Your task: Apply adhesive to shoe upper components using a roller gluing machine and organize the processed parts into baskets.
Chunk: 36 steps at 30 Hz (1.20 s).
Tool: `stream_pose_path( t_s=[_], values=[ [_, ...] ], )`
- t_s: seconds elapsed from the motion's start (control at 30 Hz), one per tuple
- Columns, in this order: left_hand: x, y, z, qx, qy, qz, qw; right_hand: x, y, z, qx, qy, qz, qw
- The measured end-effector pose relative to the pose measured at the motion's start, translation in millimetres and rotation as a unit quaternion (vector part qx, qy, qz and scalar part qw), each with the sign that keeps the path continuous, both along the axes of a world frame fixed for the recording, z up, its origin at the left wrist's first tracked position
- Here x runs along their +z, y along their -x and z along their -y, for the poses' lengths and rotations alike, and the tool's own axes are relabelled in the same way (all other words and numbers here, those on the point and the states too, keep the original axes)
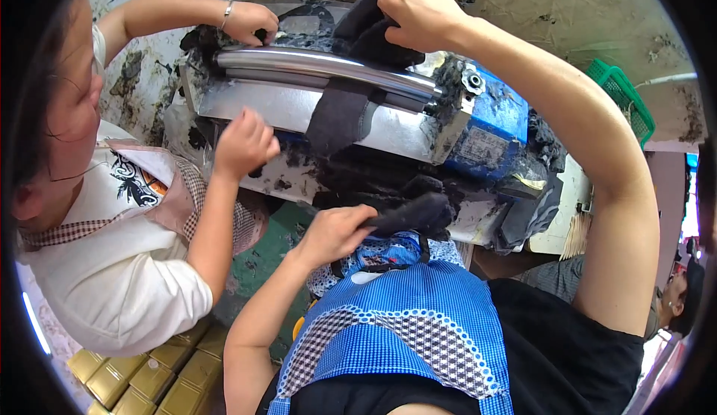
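Note:
My left hand (336, 232) pinches the edge of a dark, soft fabric piece (412, 215) at the near side of a roller machine. Reaching over the machine's right end, my right hand (420, 13) has its fingers curled on a dark fabric bundle (364, 30) behind the metal roller (321, 66). Another dark fabric strip (340, 116) hangs from beneath the roller over the shiny metal plate (261, 105). More dark fabric (351, 178) is heaped below the plate, between the machine and my blue checked apron (411, 333).
At the left, a co-worker (112, 266) has one hand behind the roller and the other before the plate. The machine's blue housing (497, 113) carries a knob (472, 80). A green basket (620, 94) stands right; gold tins (149, 378) lie lower left. Dark lint covers nearby surfaces.

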<state>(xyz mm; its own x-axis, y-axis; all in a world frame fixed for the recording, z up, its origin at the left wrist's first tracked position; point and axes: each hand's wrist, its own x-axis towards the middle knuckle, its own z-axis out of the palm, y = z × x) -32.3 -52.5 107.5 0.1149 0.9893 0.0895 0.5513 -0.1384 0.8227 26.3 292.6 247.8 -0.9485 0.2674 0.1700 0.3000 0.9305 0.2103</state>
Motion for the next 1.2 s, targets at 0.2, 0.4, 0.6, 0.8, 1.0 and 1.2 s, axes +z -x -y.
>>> stream_pose_path(
  t_s=[0.2, 0.4, 0.6, 0.8, 1.0, 1.2],
  values=[
    [22, 44, -16, 0.184, 0.048, 0.023, 0.982, 34, -9, -1, 0.073, -0.074, -0.104, 0.989],
    [-4, 63, -50, 0.231, 0.128, 0.150, 0.953, 73, 13, -28, -0.047, 0.016, 0.022, 0.999],
    [-20, 66, -97, 0.256, 0.138, 0.093, 0.952, 59, 34, -94, -0.028, -0.021, -0.056, 0.998],
    [7, 51, -110, 0.295, 0.085, -0.041, 0.951, 15, 36, -151, 0.046, -0.090, -0.132, 0.986],
    [-2, 37, -137, 0.262, -0.045, -0.032, 0.963, -94, 18, -109, 0.022, -0.132, 0.070, 0.989],
    [-6, 34, -128, 0.255, -0.067, -0.127, 0.956, -117, 11, -89, -0.098, 0.139, 0.219, 0.961]
  ],
)
